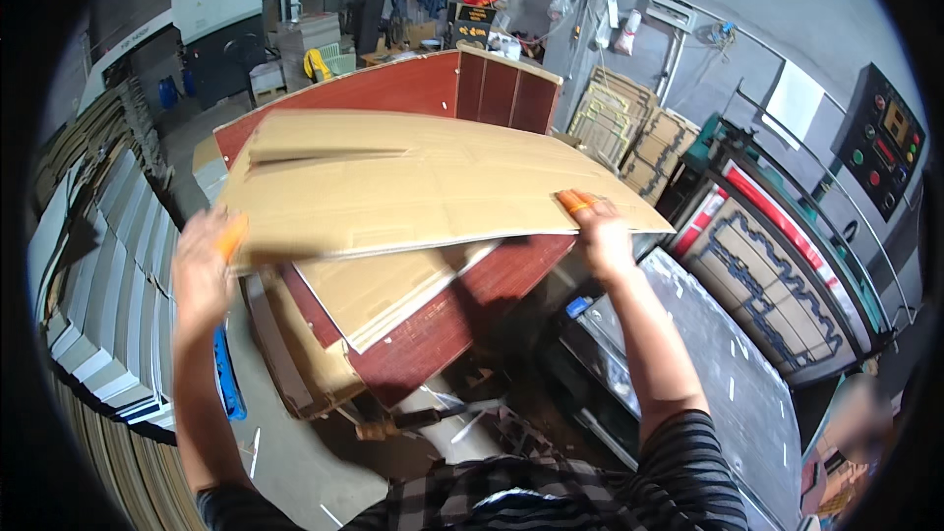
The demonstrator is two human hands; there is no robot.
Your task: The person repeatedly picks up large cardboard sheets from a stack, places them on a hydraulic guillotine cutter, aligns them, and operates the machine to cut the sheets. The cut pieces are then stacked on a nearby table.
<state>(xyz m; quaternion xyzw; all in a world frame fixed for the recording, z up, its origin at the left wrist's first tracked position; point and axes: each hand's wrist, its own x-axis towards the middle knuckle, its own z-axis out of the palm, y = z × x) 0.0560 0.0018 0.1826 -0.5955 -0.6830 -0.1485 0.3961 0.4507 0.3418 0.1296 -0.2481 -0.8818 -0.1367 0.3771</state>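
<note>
A large tan sheet of corrugated cardboard [423, 182] is held up in front of me, tilted, with a slit-like dark mark near its far left. My left hand [205, 261] grips its left near corner and is blurred by motion. On the near edge towards the right, my right hand [602, 236] is closed, fingers on top. Orange coverings show on fingers of both hands. Beneath the raised sheet lies more cardboard [379, 290] on a reddish-brown board [418, 359], partly hidden by the sheet.
Tall stacks of grey and white sheets [108, 295] line the left. On the right stand a grey metal table [718, 344], a machine frame holding a cutting die [772, 280] and a control panel [885, 143]. A reddish-brown upright panel [383, 88] rises behind the cardboard.
</note>
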